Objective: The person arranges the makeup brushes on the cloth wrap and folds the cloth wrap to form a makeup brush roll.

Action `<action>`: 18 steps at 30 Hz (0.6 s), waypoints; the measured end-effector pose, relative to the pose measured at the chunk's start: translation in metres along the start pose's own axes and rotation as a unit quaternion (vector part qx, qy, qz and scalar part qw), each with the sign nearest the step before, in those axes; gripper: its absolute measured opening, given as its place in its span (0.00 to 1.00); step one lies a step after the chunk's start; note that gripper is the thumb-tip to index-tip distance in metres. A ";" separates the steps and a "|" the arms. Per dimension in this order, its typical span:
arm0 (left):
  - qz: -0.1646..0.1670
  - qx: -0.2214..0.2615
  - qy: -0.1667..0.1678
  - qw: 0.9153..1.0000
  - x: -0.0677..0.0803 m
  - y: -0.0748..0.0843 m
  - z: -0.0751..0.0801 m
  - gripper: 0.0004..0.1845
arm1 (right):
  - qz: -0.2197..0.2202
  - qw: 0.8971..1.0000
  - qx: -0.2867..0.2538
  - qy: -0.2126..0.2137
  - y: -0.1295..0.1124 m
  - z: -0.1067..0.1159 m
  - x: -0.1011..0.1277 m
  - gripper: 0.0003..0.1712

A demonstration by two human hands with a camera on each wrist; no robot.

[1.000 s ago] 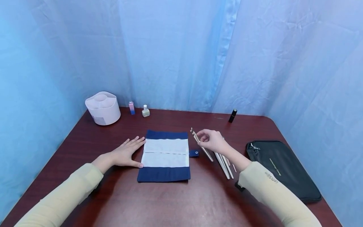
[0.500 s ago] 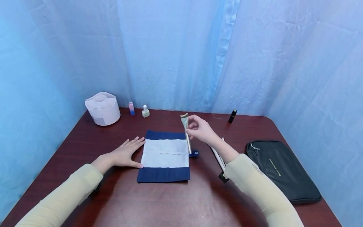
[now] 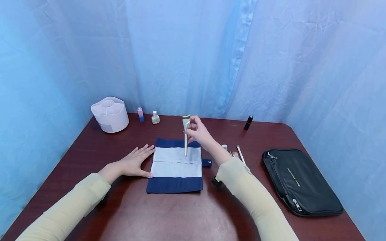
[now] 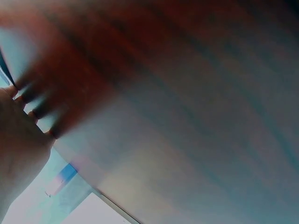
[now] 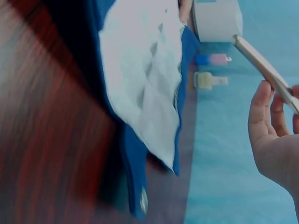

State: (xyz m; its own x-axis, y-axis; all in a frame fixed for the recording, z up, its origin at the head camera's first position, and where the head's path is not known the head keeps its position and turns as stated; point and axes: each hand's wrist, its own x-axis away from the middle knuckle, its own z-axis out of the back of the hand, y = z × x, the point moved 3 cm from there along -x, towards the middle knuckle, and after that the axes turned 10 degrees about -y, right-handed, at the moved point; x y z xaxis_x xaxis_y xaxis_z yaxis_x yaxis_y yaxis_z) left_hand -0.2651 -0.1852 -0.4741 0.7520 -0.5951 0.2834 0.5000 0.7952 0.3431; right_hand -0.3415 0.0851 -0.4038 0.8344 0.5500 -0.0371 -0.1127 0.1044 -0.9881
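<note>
Centre of frame: right hand (image 3: 199, 134) pinches brush (image 3: 185, 142), long axis running up-and-down the frame, lower end over cloth case (image 3: 176, 170), height unclear; left hand (image 3: 134, 163) spread at case's left edge

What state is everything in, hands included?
Left hand: spread, at the pouch's edge
Right hand: pinching a brush
Brush: held above the pouch
Pouch: spread open, strap unfastened
Other brushes: lying down, partly hidden
Black case: lying flat, apparently zipped
White organizer: upright, open on top
Nail polish: standing, capped
Pink and blue tube: standing
Black tube: standing
</note>
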 end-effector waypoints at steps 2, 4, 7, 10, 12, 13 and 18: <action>-0.001 0.002 0.000 1.000 0.001 0.001 0.001 0.60 | -0.001 1.000 -0.016 0.009 0.004 -0.006 -0.005 0.19; 0.000 0.002 -0.001 1.000 0.001 0.002 0.001 0.60 | -0.001 0.999 -0.035 0.014 0.008 -0.012 -0.010 0.19; 0.002 0.001 -0.001 1.000 0.002 0.003 0.002 0.60 | 0.000 0.998 -0.067 0.012 0.015 -0.020 -0.018 0.20; 0.004 0.002 -0.001 1.000 0.002 0.003 0.002 0.59 | -0.003 0.996 -0.090 -0.001 0.023 -0.027 -0.025 0.20; 0.004 0.003 -0.001 1.000 0.002 0.003 0.001 0.59 | -0.010 0.995 -0.100 -0.009 0.028 -0.030 -0.029 0.20; 0.004 0.004 -0.002 1.000 0.002 0.004 0.001 0.59 | -0.016 0.994 -0.104 -0.011 0.030 -0.032 -0.031 0.20; 0.010 -0.001 -0.007 1.000 -0.001 0.004 -0.002 0.60 | -0.048 0.992 -0.114 -0.009 0.038 -0.036 -0.034 0.17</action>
State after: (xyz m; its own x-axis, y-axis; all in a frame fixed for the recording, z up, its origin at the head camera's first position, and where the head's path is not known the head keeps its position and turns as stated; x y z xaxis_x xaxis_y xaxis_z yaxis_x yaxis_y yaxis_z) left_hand -0.2633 -0.1816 -0.4747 0.7564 -0.5802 0.3021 0.4853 0.8073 0.3358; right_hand -0.3544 0.0403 -0.4457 0.8257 0.5611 0.0590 0.0936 -0.0331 -0.9951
